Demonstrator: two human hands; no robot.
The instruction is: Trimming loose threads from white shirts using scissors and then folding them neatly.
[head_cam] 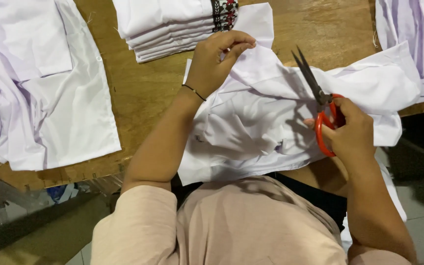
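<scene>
A crumpled white garment (pixel 256 118) lies on the wooden table (pixel 143 83) in front of me. My left hand (pixel 217 61) pinches a fold of this cloth near its far edge, fingers curled. A thin dark band circles that wrist. My right hand (pixel 352 130) grips red-handled scissors (pixel 317 98), fingers through the loops. The dark blades point up and away, nearly together, just above the fabric.
A stack of folded white garments (pixel 168 27) with a dark patterned strip stands at the back. A spread white garment (pixel 40 83) covers the table's left side. More white cloth (pixel 418 34) lies at the far right. Floor shows below the table edge.
</scene>
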